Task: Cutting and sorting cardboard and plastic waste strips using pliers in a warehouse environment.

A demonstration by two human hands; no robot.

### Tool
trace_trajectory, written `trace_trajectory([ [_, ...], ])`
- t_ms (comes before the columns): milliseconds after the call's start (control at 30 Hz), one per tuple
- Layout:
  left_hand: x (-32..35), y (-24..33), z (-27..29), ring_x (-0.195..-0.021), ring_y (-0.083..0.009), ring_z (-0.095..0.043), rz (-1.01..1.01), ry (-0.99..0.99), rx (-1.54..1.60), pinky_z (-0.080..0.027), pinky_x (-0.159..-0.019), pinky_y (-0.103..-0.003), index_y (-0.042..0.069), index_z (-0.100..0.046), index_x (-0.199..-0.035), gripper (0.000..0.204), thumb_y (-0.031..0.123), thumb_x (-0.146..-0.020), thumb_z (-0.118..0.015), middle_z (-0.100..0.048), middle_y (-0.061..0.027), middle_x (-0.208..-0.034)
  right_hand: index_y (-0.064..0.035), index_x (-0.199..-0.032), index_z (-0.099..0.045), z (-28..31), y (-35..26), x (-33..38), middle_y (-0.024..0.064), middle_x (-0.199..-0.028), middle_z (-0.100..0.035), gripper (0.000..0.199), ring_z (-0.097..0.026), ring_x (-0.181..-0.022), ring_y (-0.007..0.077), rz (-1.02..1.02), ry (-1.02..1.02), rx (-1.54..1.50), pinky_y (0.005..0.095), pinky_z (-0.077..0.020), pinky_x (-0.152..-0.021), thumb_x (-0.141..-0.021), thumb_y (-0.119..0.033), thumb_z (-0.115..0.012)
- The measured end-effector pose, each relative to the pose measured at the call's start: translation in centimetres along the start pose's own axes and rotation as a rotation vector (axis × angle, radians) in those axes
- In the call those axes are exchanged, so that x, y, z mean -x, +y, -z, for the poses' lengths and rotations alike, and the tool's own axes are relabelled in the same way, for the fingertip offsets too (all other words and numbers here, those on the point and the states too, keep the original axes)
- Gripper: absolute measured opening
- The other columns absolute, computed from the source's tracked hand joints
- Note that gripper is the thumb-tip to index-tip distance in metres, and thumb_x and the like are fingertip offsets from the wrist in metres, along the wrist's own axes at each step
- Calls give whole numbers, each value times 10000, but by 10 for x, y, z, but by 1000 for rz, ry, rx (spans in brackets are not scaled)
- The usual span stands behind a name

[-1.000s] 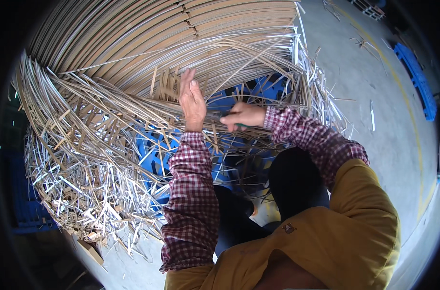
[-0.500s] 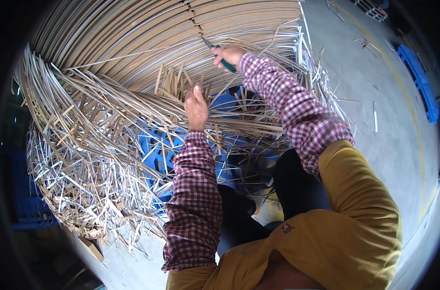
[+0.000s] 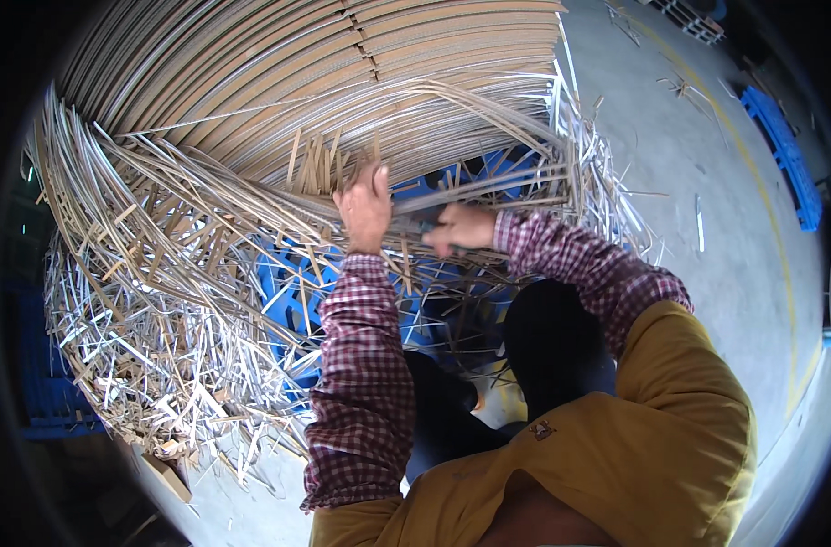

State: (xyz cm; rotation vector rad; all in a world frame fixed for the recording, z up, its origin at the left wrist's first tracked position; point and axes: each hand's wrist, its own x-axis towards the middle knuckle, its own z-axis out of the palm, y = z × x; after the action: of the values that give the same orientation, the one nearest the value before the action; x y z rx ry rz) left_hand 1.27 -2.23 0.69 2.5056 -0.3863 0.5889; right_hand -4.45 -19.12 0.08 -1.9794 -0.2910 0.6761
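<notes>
A stack of brown cardboard sheets [image 3: 279, 100] fills the far side, with thin cardboard strips [image 3: 288, 196] hanging off its near edge. My left hand [image 3: 365, 208] is closed round a bundle of these strips, thumb up, at the middle of the near edge. Just to its right, my right hand [image 3: 461, 228] is curled and smeared by motion, close to strips bent down from the stack. A grey-green bit of a slim hand tool [image 3: 425, 226] shows at its fingers; the rest of the tool is hidden or blurred.
Loose strips and scraps [image 3: 169, 337] lie heaped at the left. Below the stack sits a blue plastic pallet [image 3: 292, 283]. Another blue pallet [image 3: 782, 159] stands at the right on the grey floor [image 3: 698, 246]. My knees [image 3: 552, 337] are close to the pile.
My right hand has come down and nearer from the stack's edge to beside my left hand, and strips on the right have swung down with it. My left hand has barely shifted.
</notes>
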Motion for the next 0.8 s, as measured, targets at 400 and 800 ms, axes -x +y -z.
trace_trajectory([
  [400, 10, -28, -17, -740, -360, -564, 89, -65, -55, -388, -727, -443, 52, -610, -849, 366, 352, -867, -402, -598, -196, -753, 20, -891, -606, 99, -52, -67, 125, -931, -595, 456, -561, -847, 175, -65, 296, -380, 315, -510, -669, -830, -417, -489],
  [800, 0, -19, -17, -936, -337, -522, -3, 131, 65, -386, -820, -418, 15, -585, -951, 328, 279, -879, -404, -570, -198, -969, 25, -594, -558, 58, -51, -96, 97, -541, -537, 386, -484, -385, 171, 66, 544, -580, 311, -400, -377, -812, -293, -540],
])
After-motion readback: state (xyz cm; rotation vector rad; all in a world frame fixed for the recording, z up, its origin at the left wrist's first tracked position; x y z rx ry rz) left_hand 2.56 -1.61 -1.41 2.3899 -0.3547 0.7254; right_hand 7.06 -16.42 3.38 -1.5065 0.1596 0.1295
